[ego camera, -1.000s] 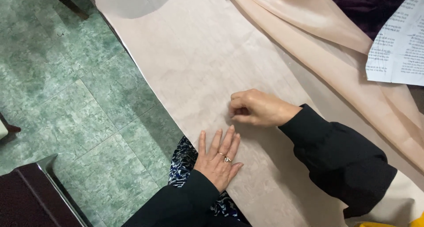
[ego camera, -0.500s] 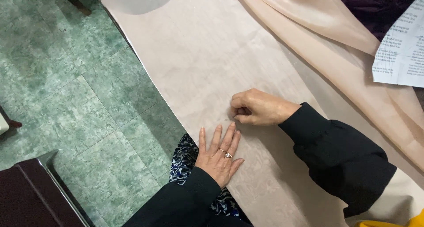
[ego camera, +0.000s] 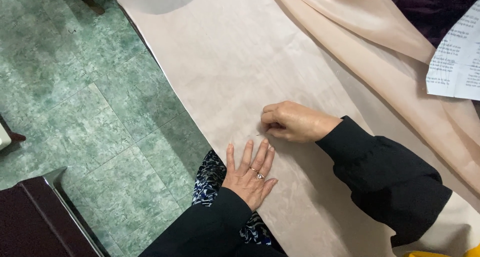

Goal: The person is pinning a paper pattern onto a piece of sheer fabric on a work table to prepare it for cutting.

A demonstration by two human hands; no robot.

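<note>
The left hand lay flat, fingers spread, on the beige fabric near its left edge, apparently pressing the cloth down to keep it smooth and steady. Just beyond it, the right hand was curled almost closed, thumb and forefinger pinching what looked like a thin pin against the fabric.

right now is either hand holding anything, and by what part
The right hand pinches a thin pin or needle by one end; the left hand holds nothing, lying flat on the beige fabric.
</note>
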